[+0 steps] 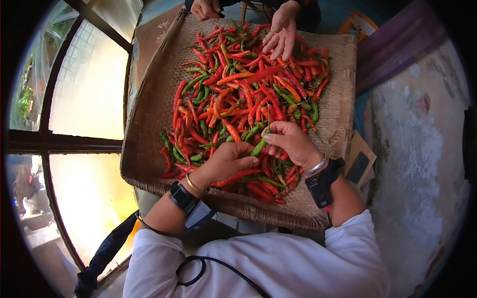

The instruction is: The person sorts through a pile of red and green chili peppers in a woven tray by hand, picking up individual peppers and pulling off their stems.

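Note:
Between my two hands is a green chili pepper (pixel 258 148), tilted, over the near part of the pile. My left hand (pixel 226 160) is closed, with thumb and fingers around the pepper's lower end. At its upper end, my right hand (pixel 293 143) pinches it near the stem, thumb and forefinger together. Beneath and around both hands lies a heap of red chili peppers (pixel 248 107), mixed with green and orange ones. They rest in a large woven basket tray (pixel 334 107). My fingers hide part of the pepper.
Across the tray, another person's open hand (pixel 283 32) hangs over the far peppers, and their other hand (pixel 204 9) is at the far rim. A framed window (pixel 89 94) stands at left. To the right, a dark phone-like object (pixel 357 168) lies on a board.

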`<state>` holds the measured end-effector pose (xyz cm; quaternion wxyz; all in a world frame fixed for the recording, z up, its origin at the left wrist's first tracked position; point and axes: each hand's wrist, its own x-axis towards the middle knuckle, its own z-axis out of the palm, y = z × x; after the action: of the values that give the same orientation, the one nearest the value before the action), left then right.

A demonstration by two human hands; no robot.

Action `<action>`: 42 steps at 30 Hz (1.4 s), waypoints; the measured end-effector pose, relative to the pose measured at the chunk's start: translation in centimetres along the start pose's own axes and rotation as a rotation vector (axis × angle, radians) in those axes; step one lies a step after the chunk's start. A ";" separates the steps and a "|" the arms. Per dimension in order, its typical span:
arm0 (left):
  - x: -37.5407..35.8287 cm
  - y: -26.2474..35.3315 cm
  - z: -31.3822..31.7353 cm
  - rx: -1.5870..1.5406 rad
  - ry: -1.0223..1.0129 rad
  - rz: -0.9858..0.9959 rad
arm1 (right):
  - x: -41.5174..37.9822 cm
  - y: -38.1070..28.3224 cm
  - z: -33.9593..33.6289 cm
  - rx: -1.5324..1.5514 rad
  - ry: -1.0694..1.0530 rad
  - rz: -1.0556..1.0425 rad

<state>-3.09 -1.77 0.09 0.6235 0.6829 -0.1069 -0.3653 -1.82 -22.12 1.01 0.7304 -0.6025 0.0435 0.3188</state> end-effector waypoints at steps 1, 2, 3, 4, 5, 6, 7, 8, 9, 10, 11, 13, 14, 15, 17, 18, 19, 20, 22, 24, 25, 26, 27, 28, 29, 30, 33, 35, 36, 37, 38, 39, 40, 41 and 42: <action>0.0 -0.1 -0.1 -0.007 0.004 0.001 | 0.1 -0.3 -0.8 -0.005 -0.003 0.005; 0.0 -0.2 -0.3 0.097 -0.012 -0.007 | 0.2 -0.6 -1.8 0.113 0.024 -0.053; 0.0 -0.3 -0.4 0.203 -0.028 -0.016 | 0.4 -1.1 -2.4 0.232 0.052 -0.111; 0.1 -0.3 -0.4 0.198 -0.026 -0.016 | 0.5 -1.6 -2.8 0.384 0.078 -0.241; 0.1 -0.2 -0.4 0.257 -0.006 0.008 | 0.5 -2.0 -3.0 0.536 0.105 -0.371; 0.1 -0.2 -0.3 0.317 0.013 0.032 | 0.6 -2.4 -3.0 0.646 0.188 -0.475; 0.1 -0.3 -0.4 0.315 0.014 0.033 | 0.6 -2.4 -3.1 0.644 0.188 -0.474; 0.2 -0.5 -0.4 0.352 0.039 0.057 | 0.4 -2.4 -3.1 0.614 0.208 -0.439; 0.2 -0.5 -0.3 0.390 0.063 0.080 | 0.3 -2.4 -3.3 0.585 0.229 -0.404; 0.2 -0.2 -0.3 0.389 0.063 0.081 | 0.4 -1.5 -4.0 0.414 0.168 -0.295; 0.1 0.1 -0.2 0.361 0.105 0.092 | 0.8 -0.9 -3.9 0.413 0.169 -0.296; 0.0 0.5 -0.1 0.333 0.145 0.104 | 1.3 -0.5 -2.0 -0.468 0.216 -0.217; 0.1 0.5 -0.2 0.342 0.155 0.112 | 0.7 -1.2 -0.7 -0.810 0.305 -0.343; 0.1 0.6 -0.2 0.350 0.166 0.120 | 1.1 -0.2 -0.4 -1.020 0.340 -0.562; 0.1 0.8 -0.1 0.353 0.166 0.117 | 1.4 0.7 -0.2 -1.166 0.383 -0.720; 0.1 0.9 0.0 0.356 0.166 0.111 | 1.3 0.7 -0.1 -1.166 0.384 -0.725; 0.0 1.0 0.0 0.360 0.168 0.116 | 1.0 0.6 -0.1 -1.271 0.401 -0.601; 0.0 1.0 0.1 0.371 0.172 0.108 | 0.8 0.4 -0.2 -1.372 0.419 -0.475; 0.1 0.7 -0.1 0.468 0.203 0.141 | 1.0 1.0 -0.8 -1.410 0.417 -0.409; 0.0 1.1 0.2 0.366 0.237 0.136 | 1.3 1.3 -1.3 -1.441 0.424 -0.399; -0.1 1.5 0.3 0.250 0.261 0.113 | 1.2 1.0 -1.2 -1.451 0.440 -0.425; 0.1 0.6 0.2 0.347 0.343 0.207 | 1.0 0.8 -1.1 -1.463 0.421 -0.418; 0.3 0.4 0.2 0.357 0.351 0.228 | 0.8 0.5 -0.9 -1.476 0.400 -0.408; 0.4 0.3 0.2 0.331 0.443 0.306 | 0.5 0.3 -0.6 -1.483 0.410 -0.427; 0.4 0.2 0.1 0.300 0.533 0.379 | 0.2 0.1 -0.2 -1.497 0.410 -0.469; 0.1 1.0 0.0 0.325 0.535 0.358 | -0.2 -0.2 0.2 -1.511 0.409 -0.510; 0.1 0.6 -0.6 0.667 0.534 0.538 | -1.1 -0.7 1.1 -1.571 0.384 -0.607; 0.0 0.3 0.0 0.383 0.367 0.334 | -1.5 -0.8 1.7 -1.590 0.344 -0.628; -0.1 0.1 0.2 0.100 0.194 0.126 | -1.5 -0.7 2.0 -1.585 0.348 -0.695; 0.0 0.1 0.3 0.098 0.197 0.129 | -1.5 -0.6 2.3 -1.579 0.350 -0.761; 0.1 -0.1 0.3 -0.061 0.087 0.100 | -1.3 0.0 2.4 -1.543 0.336 -0.795; 0.2 -0.1 0.3 -0.219 -0.025 0.070 | -1.2 0.2 2.6 -1.544 0.335 -0.796; 0.2 -0.1 0.5 -0.214 0.012 0.089 | -1.2 0.3 2.9 -1.431 0.317 -0.803; 0.3 0.0 0.4 -0.214 0.011 0.089 | -1.1 0.4 3.1 -1.317 0.298 -0.808; 0.3 0.1 0.2 -0.245 0.050 0.061 | -0.8 0.5 3.3 -1.161 0.319 -0.856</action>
<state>-2.99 -2.14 0.14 0.7154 0.6071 -0.0666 -0.3395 -3.81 -19.44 1.82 0.3395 -0.8952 -0.2654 -0.1136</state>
